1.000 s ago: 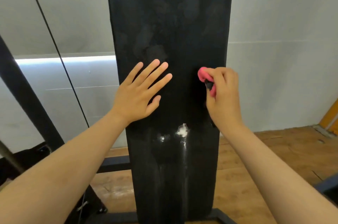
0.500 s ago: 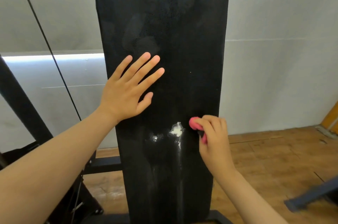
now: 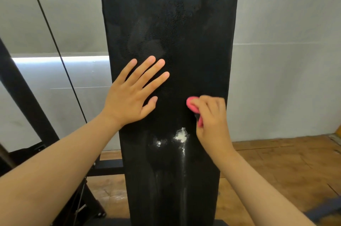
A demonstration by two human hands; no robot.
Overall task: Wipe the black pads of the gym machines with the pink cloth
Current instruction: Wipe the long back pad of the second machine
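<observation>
Black and tall, the upright pad (image 3: 171, 22) fills the middle of the view, its surface smeared with faint dull streaks. The left hand (image 3: 127, 102) lies flat against the pad near its left edge, its fingers (image 3: 147, 70) straight and spread apart, the thumb out to the side. The right hand (image 3: 212, 122) is at the pad's right side, its fingers (image 3: 210, 103) curled and pinching the bunched pink cloth (image 3: 191, 104), which is pressed to the black surface. Just below the cloth sits a white patch (image 3: 181, 136), with pale runs trailing down from it. Behind the pad are a grey wall (image 3: 286, 68) and a wooden floor (image 3: 286, 166). A thin black cable (image 3: 53, 39) and a slanted black frame bar (image 3: 22, 92) stand at the left.
</observation>
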